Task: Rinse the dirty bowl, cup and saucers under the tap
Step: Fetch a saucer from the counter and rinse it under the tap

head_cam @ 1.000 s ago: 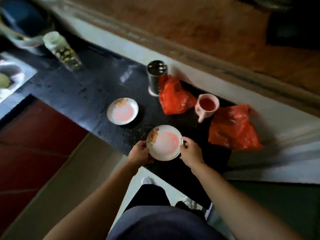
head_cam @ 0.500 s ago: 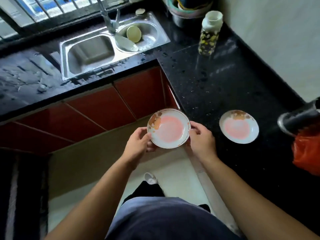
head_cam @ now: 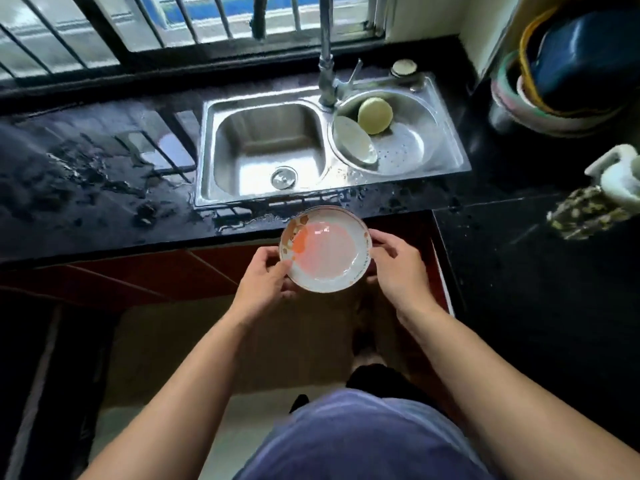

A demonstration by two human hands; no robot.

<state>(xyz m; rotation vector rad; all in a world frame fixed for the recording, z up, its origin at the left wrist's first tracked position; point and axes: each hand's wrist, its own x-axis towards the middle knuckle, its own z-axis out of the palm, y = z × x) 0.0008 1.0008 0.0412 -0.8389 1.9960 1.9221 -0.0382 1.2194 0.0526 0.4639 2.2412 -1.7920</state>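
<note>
- Your saucer (head_cam: 358, 258) is white, filmed pink, with an orange-brown smear at its left rim.
- The surface (head_cam: 519, 289) is glossy black, pale-speckled.
- The sink (head_cam: 242, 133) is silver; the round pad (head_cam: 375, 110) in it, pale yellow-green.
- The cupboard fronts (head_cam: 156, 275) below you are red.

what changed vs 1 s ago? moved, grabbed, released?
The saucer was carried from the side counter to just in front of the sink, above the counter edge. Nothing grabbed or released: left hand and right hand still grip its rim. Pink residue still inside.
</note>
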